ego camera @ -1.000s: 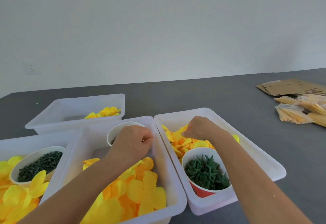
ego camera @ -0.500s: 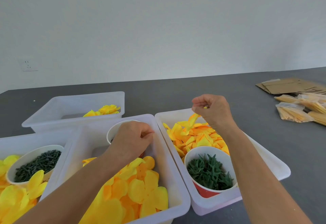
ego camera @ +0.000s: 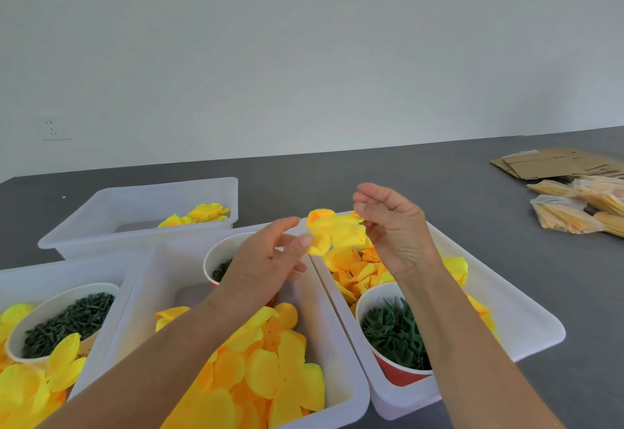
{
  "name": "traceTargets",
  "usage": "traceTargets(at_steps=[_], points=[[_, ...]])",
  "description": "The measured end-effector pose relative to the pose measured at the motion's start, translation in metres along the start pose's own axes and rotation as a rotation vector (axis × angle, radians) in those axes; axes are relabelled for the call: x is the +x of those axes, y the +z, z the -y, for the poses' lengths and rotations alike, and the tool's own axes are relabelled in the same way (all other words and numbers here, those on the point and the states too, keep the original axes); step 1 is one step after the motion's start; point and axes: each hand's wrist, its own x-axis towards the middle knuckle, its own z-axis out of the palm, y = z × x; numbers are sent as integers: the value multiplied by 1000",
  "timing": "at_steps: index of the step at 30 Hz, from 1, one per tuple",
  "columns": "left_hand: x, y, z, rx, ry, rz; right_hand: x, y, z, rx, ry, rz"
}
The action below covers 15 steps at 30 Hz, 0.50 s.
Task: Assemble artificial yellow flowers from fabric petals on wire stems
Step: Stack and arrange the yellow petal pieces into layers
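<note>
Fabric this thin is floppy and featherlight. We pinch the petal piece (ego camera: 332, 231) by its edges, right hand (ego camera: 395, 229) and left hand (ego camera: 266, 260) fingers lightly closed.

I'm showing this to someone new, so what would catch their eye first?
Probably the bright yellow fabric petal piece held up between both hands, the left hand and right hand, above the white bins. Next, the heap of loose yellow petals filling the middle bin, and the red cup of green plastic pieces to its right.
</note>
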Motion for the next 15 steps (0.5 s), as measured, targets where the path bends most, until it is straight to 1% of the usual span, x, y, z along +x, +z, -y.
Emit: traceTargets(at_steps=[2,4,6,8,11,13,15], points=[[0,2,-2,-300,-174,10,-2,2,-2,73,-3,62],[2,2,-5,-558,-328,50,-5,5,-6,81,-4,138],[2,-1,-6,-678,-357,90,-8,8,-11,20,-2,191],[1,-4,-5,-690,-325,64,-11,9,-16,-133,-15,200],[-1,-6,0,-489,-239,-50,-15,7,-21,-437,29,193],[-2,-7,4,-363,-200,-99,-18,8,-23,-504,133,247],[-3,-5,6,-339,-173,-107,-21,9,-22,-506,198,284]])
